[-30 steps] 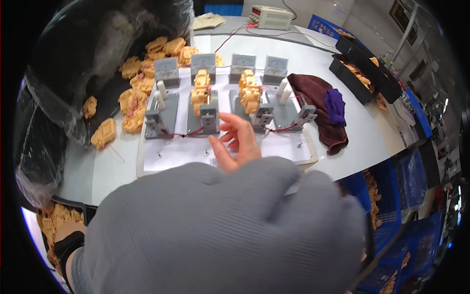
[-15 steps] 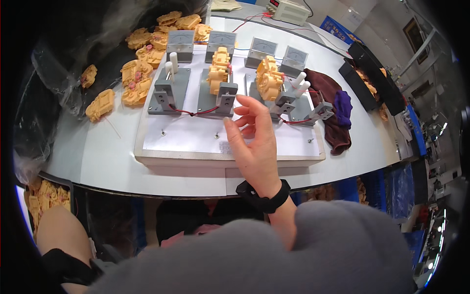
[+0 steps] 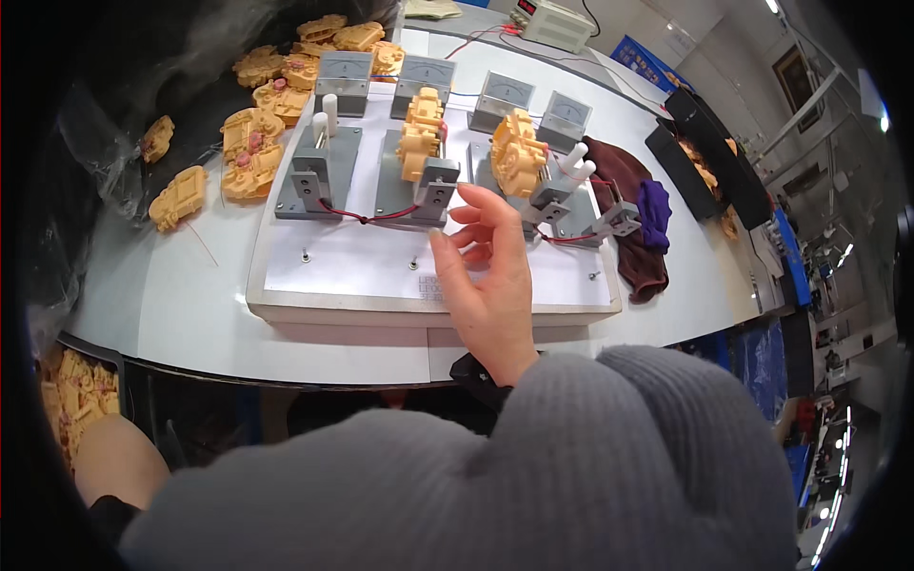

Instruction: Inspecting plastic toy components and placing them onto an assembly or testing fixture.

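My right hand [image 3: 490, 281] is over the front of the white test board [image 3: 333, 281], fingers loosely curled and thumb apart from them. Nothing shows in its grip. The fingertips are beside the grey upright block [image 3: 438, 186] of the second fixture; I cannot tell whether they touch it. That fixture carries an orange plastic gear housing [image 3: 420, 138]. A second orange gear housing [image 3: 519, 157] sits tilted on the fixture to its right. The leftmost fixture [image 3: 319, 176] shows bare white posts. My left hand is not in view.
Analog meters [image 3: 426, 81] line the board's back. Loose orange housings [image 3: 252, 152] lie to the left, a brown cloth [image 3: 633, 247] to the right. A power supply [image 3: 552, 24] stands behind. More housings fill a bin [image 3: 81, 390] at lower left.
The whole view has shifted slightly. The grey ribbed clothing has risen and covers more of my right wrist and its black band. My right hand keeps nearly the same pose by the fixture.
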`<state>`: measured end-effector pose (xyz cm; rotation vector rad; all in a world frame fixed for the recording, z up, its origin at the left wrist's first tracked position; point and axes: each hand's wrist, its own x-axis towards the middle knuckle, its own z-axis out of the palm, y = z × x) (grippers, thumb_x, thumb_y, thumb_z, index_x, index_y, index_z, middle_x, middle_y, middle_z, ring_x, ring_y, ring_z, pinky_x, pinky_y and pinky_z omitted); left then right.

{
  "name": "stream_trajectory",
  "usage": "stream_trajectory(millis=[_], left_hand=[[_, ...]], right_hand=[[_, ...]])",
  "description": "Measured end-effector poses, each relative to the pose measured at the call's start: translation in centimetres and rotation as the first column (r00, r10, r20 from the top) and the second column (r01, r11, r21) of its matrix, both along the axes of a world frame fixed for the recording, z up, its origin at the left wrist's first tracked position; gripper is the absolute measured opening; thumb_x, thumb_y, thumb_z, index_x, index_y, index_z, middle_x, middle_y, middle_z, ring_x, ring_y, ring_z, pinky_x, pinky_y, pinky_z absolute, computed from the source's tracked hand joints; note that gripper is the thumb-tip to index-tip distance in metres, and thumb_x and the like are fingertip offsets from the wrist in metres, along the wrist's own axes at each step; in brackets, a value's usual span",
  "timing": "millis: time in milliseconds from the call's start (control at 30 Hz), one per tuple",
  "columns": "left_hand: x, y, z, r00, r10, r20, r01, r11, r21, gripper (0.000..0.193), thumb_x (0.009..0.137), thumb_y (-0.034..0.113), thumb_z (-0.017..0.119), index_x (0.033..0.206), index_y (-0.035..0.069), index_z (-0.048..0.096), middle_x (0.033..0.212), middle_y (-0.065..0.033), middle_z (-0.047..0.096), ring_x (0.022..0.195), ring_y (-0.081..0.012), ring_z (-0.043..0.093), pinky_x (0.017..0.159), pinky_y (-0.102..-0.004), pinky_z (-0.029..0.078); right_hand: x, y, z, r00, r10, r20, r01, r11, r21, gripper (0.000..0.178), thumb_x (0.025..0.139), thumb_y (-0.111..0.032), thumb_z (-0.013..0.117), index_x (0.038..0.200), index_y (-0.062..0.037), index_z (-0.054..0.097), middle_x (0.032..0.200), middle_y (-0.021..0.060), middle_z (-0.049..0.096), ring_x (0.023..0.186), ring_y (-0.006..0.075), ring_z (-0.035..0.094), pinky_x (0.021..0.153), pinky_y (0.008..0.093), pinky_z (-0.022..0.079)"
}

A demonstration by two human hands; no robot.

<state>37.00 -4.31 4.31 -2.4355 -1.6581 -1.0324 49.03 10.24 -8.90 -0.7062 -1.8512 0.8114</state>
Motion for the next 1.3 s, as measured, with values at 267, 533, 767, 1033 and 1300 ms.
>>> stream_trajectory(millis=[267,533,767,1033,1300], left_hand=[[-1.2,-3.2,-0.6,0.989,0.148,-0.016,-0.149,0.98,-0.132,0.029,0.066,0.009,0.072,0.093,0.016,0.076,0.088,-0.0083,0.071,0.079,-0.0282,0.071,0.063,-0.0362,0.059],[-0.5,-1.5,-0.1,1.0,0.03,0.003,-0.029,0.991,-0.132,0.028,0.066,0.009,0.072,0.093,0.015,0.076,0.087,-0.0084,0.071,0.079,-0.0282,0.071,0.063,-0.0362,0.059],[0.0,-1.1,-0.4,0.998,-0.024,0.06,0.031,0.993,-0.114,0.027,0.066,0.008,0.072,0.092,0.015,0.075,0.087,-0.0085,0.071,0.078,-0.0281,0.071,0.062,-0.0362,0.059],[-2.4,-5.2,0.0,0.988,0.15,0.042,-0.137,0.965,-0.226,0.027,0.066,0.008,0.072,0.092,0.014,0.075,0.086,-0.0087,0.071,0.077,-0.0281,0.071,0.062,-0.0362,0.058],[-2.2,-3.5,0.1,0.994,0.081,0.073,-0.057,0.959,-0.279,0.026,0.066,0.008,0.071,0.091,0.014,0.075,0.085,-0.0088,0.071,0.077,-0.0281,0.071,0.061,-0.0362,0.058]], right_hand=[[-0.4,-0.2,-0.6,0.998,-0.043,-0.039,0.044,0.999,0.007,0.052,0.089,-0.005,0.069,0.137,-0.0074,0.05,0.113,0.006,0.058,0.084,0.0094,0.057,0.075,0.0259,0.045],[-0.3,0.1,-0.3,1.0,-0.011,-0.015,0.012,1.0,0.021,0.052,0.089,-0.006,0.069,0.138,-0.0076,0.05,0.112,0.0064,0.059,0.085,0.0105,0.058,0.075,0.026,0.046],[-0.9,-0.2,-0.1,1.0,0.018,0.011,-0.018,1.0,-0.001,0.022,0.089,-0.004,0.066,0.106,-0.0018,0.052,0.097,0.0093,0.056,0.085,0.0195,0.06,0.074,0.0328,0.049],[0.4,-0.2,0.5,0.925,0.023,0.379,-0.102,0.977,0.19,0.011,0.088,-0.006,0.071,0.097,-0.0017,0.068,0.104,0.0122,0.058,0.095,0.0258,0.062,0.081,0.0331,0.052],[-0.9,0.7,-0.7,0.947,0.109,0.302,-0.173,0.966,0.193,0.009,0.085,-0.006,0.07,0.093,-0.005,0.068,0.095,0.0098,0.061,0.092,0.0305,0.058,0.083,0.0388,0.046]])
